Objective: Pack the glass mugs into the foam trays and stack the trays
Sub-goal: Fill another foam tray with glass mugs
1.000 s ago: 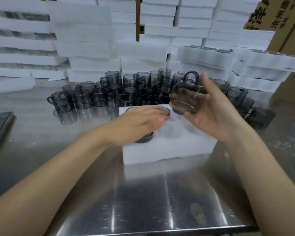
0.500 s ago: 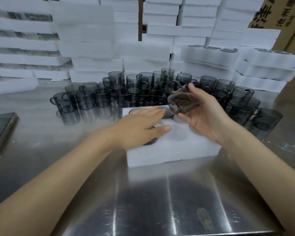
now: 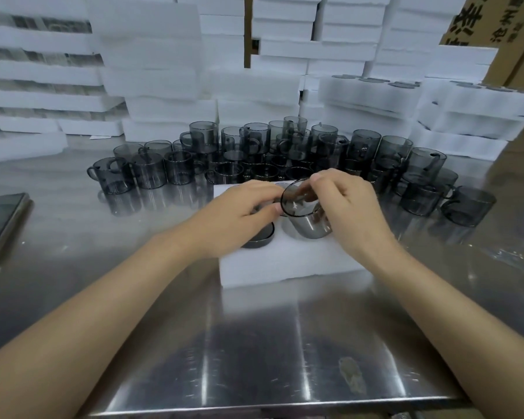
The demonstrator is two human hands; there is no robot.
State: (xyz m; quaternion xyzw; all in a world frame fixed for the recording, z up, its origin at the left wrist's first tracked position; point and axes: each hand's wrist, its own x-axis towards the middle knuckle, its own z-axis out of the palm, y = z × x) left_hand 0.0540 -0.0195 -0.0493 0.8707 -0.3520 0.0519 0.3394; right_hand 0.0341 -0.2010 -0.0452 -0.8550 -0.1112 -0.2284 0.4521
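The person's right hand (image 3: 353,207) is gripping a smoky glass mug (image 3: 307,222), its fingers (image 3: 316,179) curling over the rim and clamping the wall from the far and right sides. The mug is standing upright directly beneath those fingers, with its base meeting a pocket of the white foam tray (image 3: 285,264); how deep it is sitting cannot be told. The left hand (image 3: 239,213) is resting just left of the right-hand fingers. Its own fingers (image 3: 263,192) are lying loosely apart and gripping nothing, spread over a second mug (image 3: 259,239) that is sitting sunk in the tray with only its dark rim showing below the palm. The left thumb tip is lying against or just beside the held mug's rim. Beyond both sets of fingers a crowd of loose mugs (image 3: 285,152) is standing on the steel tabletop (image 3: 254,343), and behind them stacks of foam trays (image 3: 164,71) are rising like a wall. Farther right of the right-hand fingers, filled trays (image 3: 372,92) are showing mug rims on top. Well left of the left-hand fingers a phone (image 3: 0,219) is lying flat.
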